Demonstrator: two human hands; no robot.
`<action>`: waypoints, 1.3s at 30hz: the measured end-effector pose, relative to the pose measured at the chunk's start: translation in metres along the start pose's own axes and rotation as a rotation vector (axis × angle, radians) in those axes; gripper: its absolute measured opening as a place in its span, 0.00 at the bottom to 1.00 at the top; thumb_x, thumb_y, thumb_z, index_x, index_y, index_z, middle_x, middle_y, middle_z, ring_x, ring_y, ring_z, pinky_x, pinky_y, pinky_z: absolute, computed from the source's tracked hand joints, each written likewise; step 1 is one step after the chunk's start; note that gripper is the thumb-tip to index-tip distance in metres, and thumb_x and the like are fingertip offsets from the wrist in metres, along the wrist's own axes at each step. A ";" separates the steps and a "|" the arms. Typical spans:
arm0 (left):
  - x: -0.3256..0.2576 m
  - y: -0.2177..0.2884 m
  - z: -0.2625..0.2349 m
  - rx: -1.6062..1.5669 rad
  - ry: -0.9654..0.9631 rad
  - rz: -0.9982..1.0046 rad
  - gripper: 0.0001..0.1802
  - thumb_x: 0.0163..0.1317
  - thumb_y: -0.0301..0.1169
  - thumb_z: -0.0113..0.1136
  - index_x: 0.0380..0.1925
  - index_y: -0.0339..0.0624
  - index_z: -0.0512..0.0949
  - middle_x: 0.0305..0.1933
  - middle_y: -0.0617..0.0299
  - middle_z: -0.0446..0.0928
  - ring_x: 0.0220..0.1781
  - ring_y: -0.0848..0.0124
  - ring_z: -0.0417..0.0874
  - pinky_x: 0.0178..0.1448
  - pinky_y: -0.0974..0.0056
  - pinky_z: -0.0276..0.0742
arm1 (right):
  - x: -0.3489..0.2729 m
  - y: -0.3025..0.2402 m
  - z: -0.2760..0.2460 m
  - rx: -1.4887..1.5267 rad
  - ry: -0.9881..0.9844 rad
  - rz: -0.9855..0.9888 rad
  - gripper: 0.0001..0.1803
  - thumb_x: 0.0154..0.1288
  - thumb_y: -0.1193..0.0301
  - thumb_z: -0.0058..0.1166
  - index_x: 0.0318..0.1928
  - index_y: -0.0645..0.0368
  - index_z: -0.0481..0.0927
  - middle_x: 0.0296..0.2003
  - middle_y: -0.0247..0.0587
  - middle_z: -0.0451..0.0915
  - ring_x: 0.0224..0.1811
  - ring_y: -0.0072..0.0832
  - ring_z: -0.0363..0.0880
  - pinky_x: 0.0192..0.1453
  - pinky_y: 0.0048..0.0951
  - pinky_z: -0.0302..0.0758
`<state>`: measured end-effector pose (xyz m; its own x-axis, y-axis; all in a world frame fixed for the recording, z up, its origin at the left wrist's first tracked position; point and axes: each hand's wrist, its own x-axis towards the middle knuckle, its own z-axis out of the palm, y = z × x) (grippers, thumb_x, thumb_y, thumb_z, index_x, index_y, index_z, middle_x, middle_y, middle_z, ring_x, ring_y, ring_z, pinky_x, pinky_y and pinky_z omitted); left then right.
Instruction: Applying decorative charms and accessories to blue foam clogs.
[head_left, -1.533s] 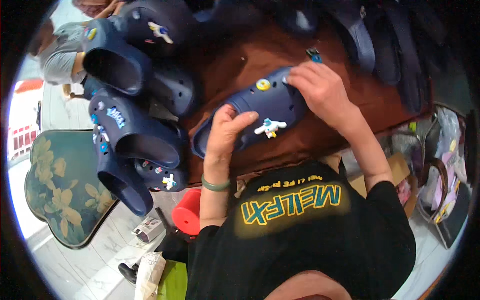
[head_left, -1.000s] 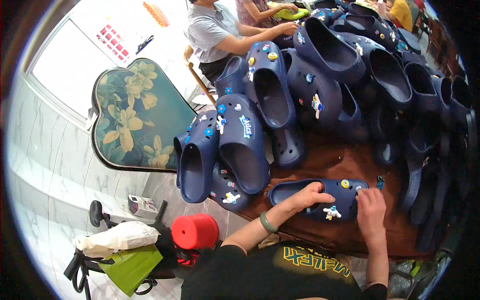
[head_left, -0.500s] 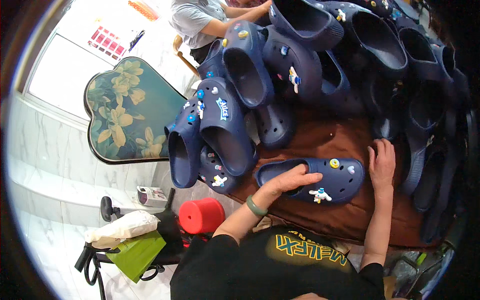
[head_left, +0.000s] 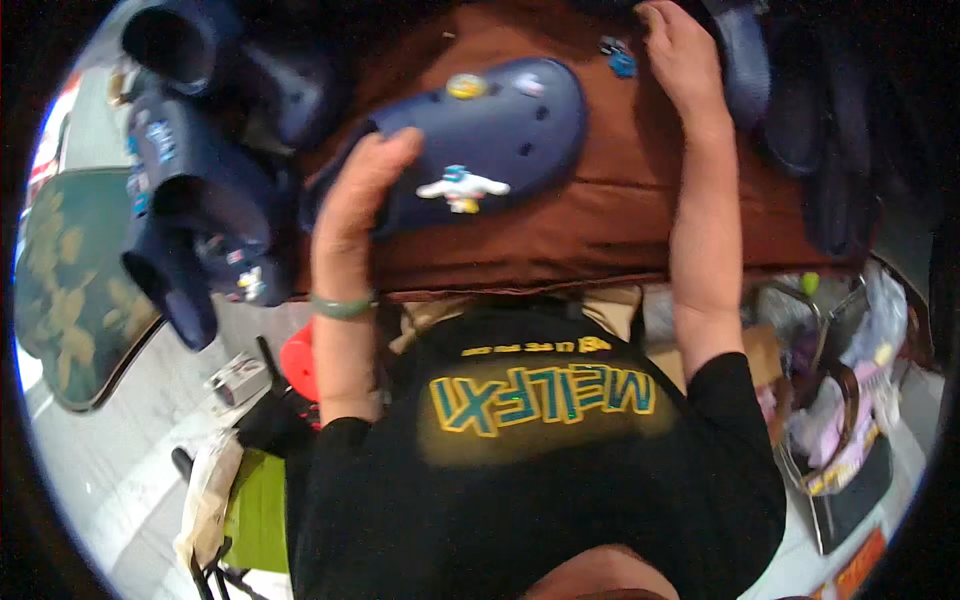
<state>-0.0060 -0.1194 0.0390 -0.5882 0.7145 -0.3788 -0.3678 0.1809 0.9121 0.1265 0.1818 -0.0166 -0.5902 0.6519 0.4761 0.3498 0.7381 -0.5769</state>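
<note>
A navy blue clog (head_left: pixel 500 130) lies on the brown cloth (head_left: pixel 560 225), its rounded toe to the right. A yellow ring charm, a pale heart-like charm and a white figure charm sit on its upper. My left hand (head_left: pixel 362 185), with a green bangle at the wrist, is closed on the clog's edge at its opening. The thumb lies on the upper; the other fingers are hidden inside. Up by the top edge, my right hand (head_left: pixel 685 60) has loosely bent, slightly blurred fingers, with nothing visible between them. Small blue charms (head_left: pixel 620 60) lie on the cloth beside it.
More navy clogs (head_left: pixel 205 215) are piled on the left, and others (head_left: pixel 800 110) stand on the right. A flower-printed panel (head_left: pixel 80 280) is at far left. Below the table edge are a red stool (head_left: pixel 300 362), a green bag (head_left: pixel 257 510) and plastic-wrapped items (head_left: pixel 850 400).
The view has tipped down toward my body. My right hand has shifted up past the clog's toe, and small blue charms now show on the cloth. My left hand keeps its hold.
</note>
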 end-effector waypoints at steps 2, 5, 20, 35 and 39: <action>0.004 0.001 -0.005 -0.031 -0.115 -0.029 0.27 0.63 0.44 0.57 0.53 0.32 0.73 0.49 0.57 0.79 0.49 0.71 0.80 0.56 0.67 0.73 | -0.004 0.007 -0.001 -0.032 -0.021 -0.047 0.10 0.65 0.71 0.47 0.34 0.67 0.77 0.32 0.56 0.79 0.39 0.52 0.77 0.43 0.43 0.74; 0.004 -0.006 -0.008 -0.052 -0.121 -0.012 0.28 0.64 0.44 0.56 0.54 0.31 0.72 0.52 0.55 0.78 0.50 0.70 0.80 0.57 0.66 0.73 | -0.010 -0.016 -0.009 0.033 -0.187 0.068 0.12 0.63 0.68 0.53 0.34 0.67 0.77 0.31 0.56 0.79 0.37 0.50 0.78 0.41 0.42 0.74; -0.005 0.003 -0.002 -0.059 -0.176 -0.015 0.23 0.65 0.42 0.55 0.49 0.33 0.77 0.47 0.61 0.80 0.48 0.76 0.80 0.53 0.70 0.73 | -0.016 -0.032 -0.031 -0.110 -0.432 -0.049 0.17 0.52 0.69 0.68 0.32 0.65 0.72 0.26 0.52 0.77 0.30 0.40 0.77 0.35 0.36 0.72; 0.008 -0.006 -0.007 -0.064 -0.256 0.006 0.21 0.66 0.44 0.55 0.45 0.35 0.79 0.42 0.64 0.81 0.43 0.79 0.80 0.49 0.72 0.74 | -0.108 -0.098 0.001 0.234 0.115 -0.472 0.16 0.44 0.83 0.67 0.35 0.56 0.82 0.36 0.35 0.82 0.42 0.34 0.80 0.44 0.30 0.78; 0.014 -0.012 -0.011 -0.008 -0.268 0.021 0.22 0.66 0.45 0.54 0.44 0.35 0.80 0.40 0.65 0.81 0.41 0.79 0.79 0.47 0.71 0.73 | -0.113 -0.098 0.003 0.026 0.167 -0.622 0.15 0.46 0.78 0.63 0.38 0.53 0.82 0.39 0.31 0.82 0.45 0.31 0.79 0.49 0.33 0.74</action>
<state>-0.0180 -0.1191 0.0211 -0.3845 0.8718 -0.3036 -0.3639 0.1591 0.9178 0.1568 0.0355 -0.0164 -0.5549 0.1234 0.8227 -0.0404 0.9838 -0.1748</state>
